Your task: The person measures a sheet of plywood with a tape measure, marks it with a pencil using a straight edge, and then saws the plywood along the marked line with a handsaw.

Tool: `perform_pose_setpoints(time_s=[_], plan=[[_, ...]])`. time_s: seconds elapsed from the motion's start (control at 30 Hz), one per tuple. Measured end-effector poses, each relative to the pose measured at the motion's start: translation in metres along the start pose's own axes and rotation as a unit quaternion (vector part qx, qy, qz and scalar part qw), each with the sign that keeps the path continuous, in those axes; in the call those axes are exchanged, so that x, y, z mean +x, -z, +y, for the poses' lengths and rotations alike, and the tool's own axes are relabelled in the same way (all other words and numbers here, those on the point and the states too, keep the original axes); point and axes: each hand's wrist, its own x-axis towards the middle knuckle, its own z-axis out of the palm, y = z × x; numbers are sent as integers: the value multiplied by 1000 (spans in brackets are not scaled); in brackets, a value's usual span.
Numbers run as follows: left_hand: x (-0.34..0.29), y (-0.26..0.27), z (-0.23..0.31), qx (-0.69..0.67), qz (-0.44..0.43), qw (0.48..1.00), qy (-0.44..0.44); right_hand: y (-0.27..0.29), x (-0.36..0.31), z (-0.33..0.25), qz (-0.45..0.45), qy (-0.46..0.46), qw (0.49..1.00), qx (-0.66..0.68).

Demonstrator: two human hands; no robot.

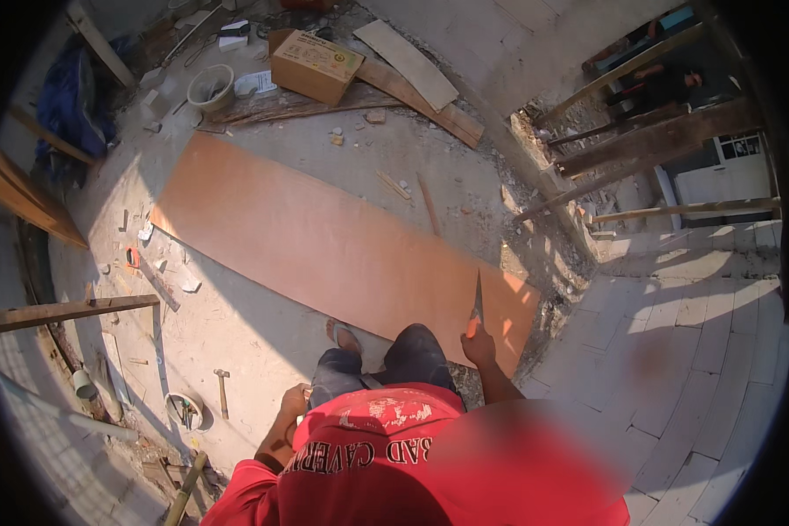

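Note:
My right hand (477,349) is closed round the orange handle of a handsaw (478,302). The blade points away from me, over the right part of a long reddish-brown wooden panel (324,232) lying on the ground. At my left side, by the hip, my left hand (294,401) is curled up close to the red shirt. Something small and pale shows at it, too hidden to name. My sandalled foot (344,336) is at the panel's near edge, and one bent knee (419,342) reaches over that edge.
Left of the panel lies another orange-handled saw (153,279). A hammer (223,393) lies next to a tool bucket (184,409). Beyond the panel are a cardboard box (316,67), planks (408,66) and a pail (211,88). Wooden poles (666,140) and a block wall (675,351) stand right.

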Motion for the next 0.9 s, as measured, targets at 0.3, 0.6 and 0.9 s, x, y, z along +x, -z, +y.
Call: perform_pose_setpoints(time_s=[0.3,0.6,0.9], plan=[[7,341,78,-403,394,822,-83,81,33,16,-15,2,997,-82],[68,103,8,-551,363,710,248,220,374,-166,-22,153,974,-165],[130,-133,542,-311,5,926,216,432,783,-462,58,403,866,-292]])
